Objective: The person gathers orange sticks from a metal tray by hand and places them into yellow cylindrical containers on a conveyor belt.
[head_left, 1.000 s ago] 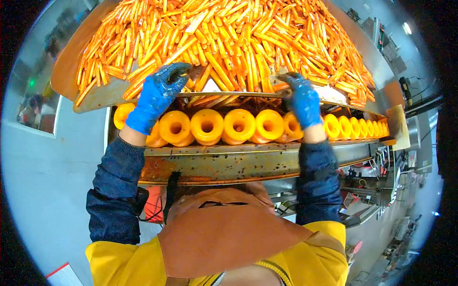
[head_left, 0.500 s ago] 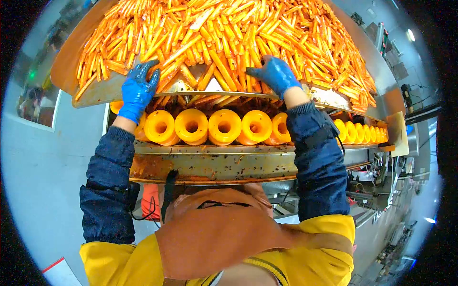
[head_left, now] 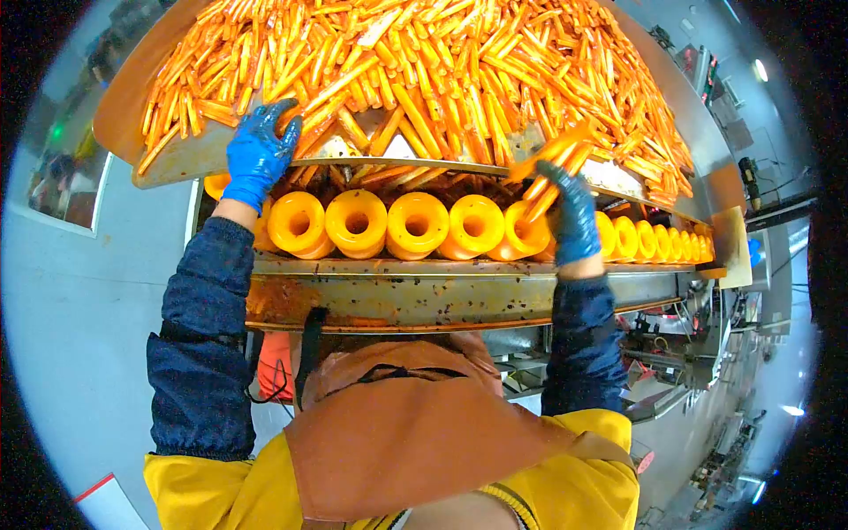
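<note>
A heap of glossy orange food sticks (head_left: 424, 79) covers the metal tray (head_left: 203, 157) in front of me. My right hand (head_left: 572, 208), in a blue glove, is closed around several of these sticks (head_left: 558, 159). It is over the row of yellow funnel-shaped cups, and the sticks' lower ends point into one cup (head_left: 528, 231). At the tray's near left edge is my left hand (head_left: 261, 152), also gloved in blue. Its thumb and fingers are apart, with the fingertips beside the nearest sticks.
More yellow cups (head_left: 418, 225) run in a line below the tray's edge, shrinking away to the right. A stained metal ledge (head_left: 424, 296) lies between them and my apron (head_left: 397, 442). Machinery (head_left: 680, 353) stands at the right.
My right hand has moved right and toward me, off the heap, and now grips several sticks over a cup. My left hand has barely shifted.
</note>
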The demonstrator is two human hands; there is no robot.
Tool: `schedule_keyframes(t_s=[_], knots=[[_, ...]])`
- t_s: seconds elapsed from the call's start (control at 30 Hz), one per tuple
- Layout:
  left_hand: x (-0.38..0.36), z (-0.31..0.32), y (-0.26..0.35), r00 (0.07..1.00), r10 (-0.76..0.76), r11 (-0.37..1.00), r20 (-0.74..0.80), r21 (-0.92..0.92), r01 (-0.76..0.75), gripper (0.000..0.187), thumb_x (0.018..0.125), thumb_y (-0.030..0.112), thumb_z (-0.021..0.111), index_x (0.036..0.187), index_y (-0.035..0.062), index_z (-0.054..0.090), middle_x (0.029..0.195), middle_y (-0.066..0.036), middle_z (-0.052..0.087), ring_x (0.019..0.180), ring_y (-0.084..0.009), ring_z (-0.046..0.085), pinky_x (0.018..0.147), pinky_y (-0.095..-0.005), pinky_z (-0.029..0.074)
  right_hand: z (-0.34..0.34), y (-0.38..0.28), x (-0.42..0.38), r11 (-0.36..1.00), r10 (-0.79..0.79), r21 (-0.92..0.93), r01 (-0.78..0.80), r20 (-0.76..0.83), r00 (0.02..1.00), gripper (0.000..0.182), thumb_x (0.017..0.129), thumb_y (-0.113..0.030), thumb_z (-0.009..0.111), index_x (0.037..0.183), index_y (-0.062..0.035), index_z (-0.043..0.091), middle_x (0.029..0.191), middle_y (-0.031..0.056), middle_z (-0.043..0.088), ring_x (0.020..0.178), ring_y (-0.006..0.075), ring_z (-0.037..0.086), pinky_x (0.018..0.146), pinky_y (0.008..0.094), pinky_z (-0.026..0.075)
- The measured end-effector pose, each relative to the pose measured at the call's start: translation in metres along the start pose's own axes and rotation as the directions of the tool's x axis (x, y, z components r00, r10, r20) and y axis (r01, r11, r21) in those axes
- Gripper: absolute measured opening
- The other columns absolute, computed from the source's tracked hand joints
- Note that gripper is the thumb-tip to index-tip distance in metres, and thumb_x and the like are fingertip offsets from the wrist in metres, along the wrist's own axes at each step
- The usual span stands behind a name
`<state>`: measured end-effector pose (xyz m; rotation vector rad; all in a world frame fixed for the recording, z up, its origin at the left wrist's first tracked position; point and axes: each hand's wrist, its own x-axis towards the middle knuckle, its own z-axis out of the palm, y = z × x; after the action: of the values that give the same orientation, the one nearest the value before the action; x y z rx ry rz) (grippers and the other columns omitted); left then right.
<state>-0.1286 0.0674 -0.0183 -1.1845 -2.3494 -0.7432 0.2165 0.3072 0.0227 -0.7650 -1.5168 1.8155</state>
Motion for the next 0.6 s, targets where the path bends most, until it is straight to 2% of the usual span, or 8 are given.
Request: schedule_keyframes(t_s=[0.1,0.2,0.33,0.37,0.43,0.47,0.57,0.6], knots=[[0.000,-0.001,0.000,1.000,0.003,1.000,0.000,-0.009,-0.003,0.031,0.084,0.035,0.061,0.110,0.0184,0.064,0.104,-0.013,0.063,0.097,-0.0322,0.059,0.088,-0.0408,0.047,0.012,0.033,-0.028,0.976,0.119,-0.180,-0.118,-0.009,0.993,0.024,0.076,-0.010,0.072,0.097,-0.0023,0.064,0.084,0.0029,0.065,0.073,0.0124,0.059,0.067,0.0274,0.049],[-0.001,0.001,-0.001,1.000,0.009,0.999,-0.004,0.038,-0.009,0.031,0.085,0.036,0.060,0.111,0.0186,0.064,0.105,-0.013,0.063,0.098,-0.0314,0.059,0.089,-0.0403,0.047,0.016,0.055,-0.037,0.988,-0.035,-0.155,0.021,-0.091,0.995,0.021,0.078,-0.008,0.072,0.097,-0.0015,0.064,0.088,0.0026,0.065,0.077,0.0102,0.059,0.068,0.0275,0.049],[-0.001,0.003,-0.004,1.000,0.006,0.998,-0.014,0.059,-0.005,0.033,0.085,0.037,0.059,0.112,0.0189,0.063,0.108,-0.013,0.063,0.100,-0.0312,0.059,0.090,-0.0399,0.046,0.049,0.032,-0.052,0.988,-0.067,-0.150,0.043,-0.157,0.985,0.028,0.080,-0.006,0.069,0.106,-0.0004,0.063,0.089,0.0036,0.065,0.079,0.0114,0.061,0.074,0.0260,0.049],[-0.001,0.002,-0.002,1.000,-0.004,0.998,0.009,0.058,0.004,0.033,0.085,0.037,0.059,0.113,0.0192,0.063,0.109,-0.012,0.063,0.101,-0.0312,0.058,0.091,-0.0399,0.046,0.053,0.045,-0.048,0.994,-0.072,-0.093,0.058,-0.149,0.986,0.025,0.079,-0.009,0.072,0.102,-0.0004,0.063,0.086,0.0027,0.065,0.076,0.0103,0.059,0.070,0.0255,0.048],[-0.001,-0.001,-0.002,0.999,-0.015,0.998,0.031,0.062,0.013,0.033,0.085,0.037,0.059,0.113,0.0194,0.063,0.109,-0.012,0.063,0.102,-0.0312,0.058,0.091,-0.0399,0.046,0.056,0.056,-0.040,0.895,-0.150,-0.436,0.096,-0.090,0.985,0.024,0.078,-0.012,0.074,0.096,-0.0009,0.063,0.084,0.0011,0.064,0.072,0.0087,0.056,0.065,0.0253,0.047],[-0.001,0.000,-0.001,0.999,-0.017,0.999,0.029,0.050,0.016,0.033,0.085,0.037,0.059,0.113,0.0192,0.063,0.109,-0.012,0.063,0.102,-0.0313,0.058,0.091,-0.0401,0.046,0.055,0.057,-0.039,0.886,-0.179,-0.448,0.121,-0.091,0.980,0.022,0.077,-0.014,0.075,0.091,-0.0018,0.062,0.081,-0.0001,0.063,0.070,0.0074,0.054,0.063,0.0252,0.045],[-0.001,0.003,-0.003,1.000,-0.006,0.999,0.001,0.050,0.006,0.034,0.085,0.037,0.059,0.113,0.0186,0.063,0.108,-0.013,0.063,0.101,-0.0314,0.058,0.090,-0.0404,0.046,0.038,0.045,-0.039,0.942,-0.167,-0.333,0.049,-0.336,0.927,0.019,0.077,-0.015,0.076,0.081,-0.0015,0.063,0.071,0.0001,0.062,0.062,0.0081,0.053,0.056,0.0262,0.044],[-0.001,0.001,-0.001,1.000,-0.026,0.998,0.018,0.055,0.025,0.035,0.085,0.037,0.059,0.114,0.0185,0.062,0.108,-0.013,0.063,0.101,-0.0313,0.058,0.090,-0.0402,0.046,0.030,0.045,-0.040,0.929,-0.260,-0.346,0.129,-0.363,0.895,0.019,0.078,-0.016,0.076,0.080,-0.0011,0.064,0.071,0.0004,0.062,0.061,0.0083,0.053,0.056,0.0262,0.044]])
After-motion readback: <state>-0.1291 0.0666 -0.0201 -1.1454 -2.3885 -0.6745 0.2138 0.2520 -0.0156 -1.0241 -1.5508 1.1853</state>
